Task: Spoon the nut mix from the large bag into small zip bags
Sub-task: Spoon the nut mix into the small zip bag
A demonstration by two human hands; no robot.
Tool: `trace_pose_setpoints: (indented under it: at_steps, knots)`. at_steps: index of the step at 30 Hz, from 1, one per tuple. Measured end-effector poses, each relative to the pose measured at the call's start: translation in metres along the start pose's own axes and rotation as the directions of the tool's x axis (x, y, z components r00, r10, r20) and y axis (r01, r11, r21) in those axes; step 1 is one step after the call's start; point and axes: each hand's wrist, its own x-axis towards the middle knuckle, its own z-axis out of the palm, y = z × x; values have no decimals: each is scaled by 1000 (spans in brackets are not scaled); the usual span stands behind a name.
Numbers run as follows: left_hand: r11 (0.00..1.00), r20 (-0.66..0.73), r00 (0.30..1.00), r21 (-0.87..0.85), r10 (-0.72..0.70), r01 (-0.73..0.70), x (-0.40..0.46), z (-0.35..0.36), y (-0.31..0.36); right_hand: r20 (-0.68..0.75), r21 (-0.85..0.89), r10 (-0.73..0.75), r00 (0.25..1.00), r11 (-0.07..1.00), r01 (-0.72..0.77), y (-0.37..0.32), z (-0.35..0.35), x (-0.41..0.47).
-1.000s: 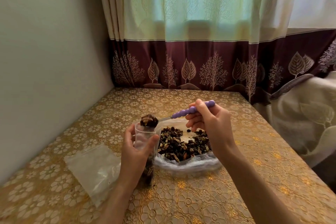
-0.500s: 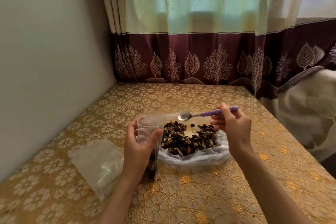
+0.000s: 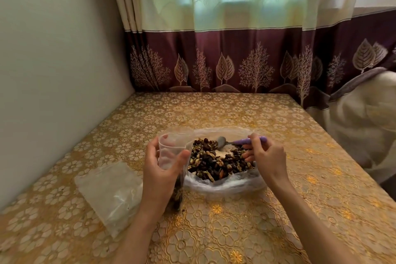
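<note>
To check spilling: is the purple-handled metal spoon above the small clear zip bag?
No, the purple-handled metal spoon dips into the large bag, beside it.

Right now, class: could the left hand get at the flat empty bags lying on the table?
Probably not freely: the left hand grips the small zip bag. The flat empty bags lie just beside it, with nothing between.

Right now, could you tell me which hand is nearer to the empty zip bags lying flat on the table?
Left. The left hand holds the small zip bag just right of the flat bags; the right hand is beyond the large bag.
</note>
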Motion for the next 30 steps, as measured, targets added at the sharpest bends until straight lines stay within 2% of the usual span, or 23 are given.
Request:
trace_pose_setpoints:
  at_steps: [7,17,24,30]
  knots:
    - [1000,5,1000,17,-17,17,0,0,-3,156,191,155,976,964,-184,-5,2,2]
    - [999,12,999,22,-39,39,-1,0,-1,109,400,300,948,859,-318,-9,-6,4]
    - [998,6,999,48,-36,36,0,1,-2,87,434,263,961,858,-275,-32,-10,1]
    - [998,2,999,40,-38,38,0,-1,-1,108,465,141,984,868,-176,-75,-10,2]
